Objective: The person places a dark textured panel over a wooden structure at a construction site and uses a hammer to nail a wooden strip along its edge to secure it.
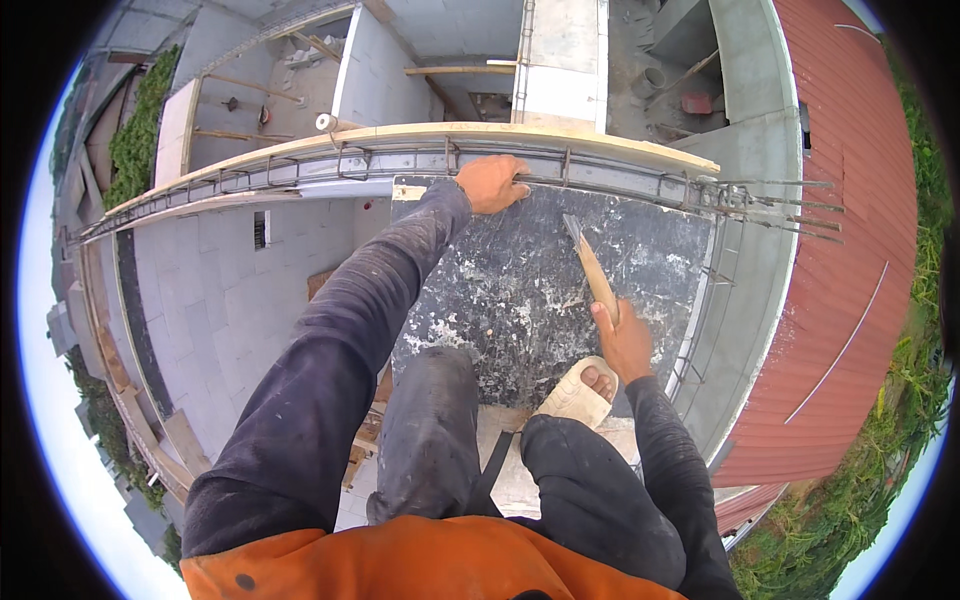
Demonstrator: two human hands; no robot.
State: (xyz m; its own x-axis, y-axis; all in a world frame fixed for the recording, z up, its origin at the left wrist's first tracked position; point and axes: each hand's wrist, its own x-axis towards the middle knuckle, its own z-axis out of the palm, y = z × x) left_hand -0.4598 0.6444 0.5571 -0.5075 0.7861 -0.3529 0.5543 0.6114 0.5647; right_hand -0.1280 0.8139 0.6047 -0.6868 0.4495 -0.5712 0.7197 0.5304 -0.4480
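both hands busy: left hand grips dark board, right hand holds hammer.

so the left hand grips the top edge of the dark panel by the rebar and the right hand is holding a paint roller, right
Not quite. The left hand does grip the top edge of the dark panel by the rebar, but the right hand holds a hammer by its wooden handle, not a paint roller. The head view shows this.

The left arm stretches to upper centre, its left hand curled in a grip, while the right hand sits fisted at centre right.
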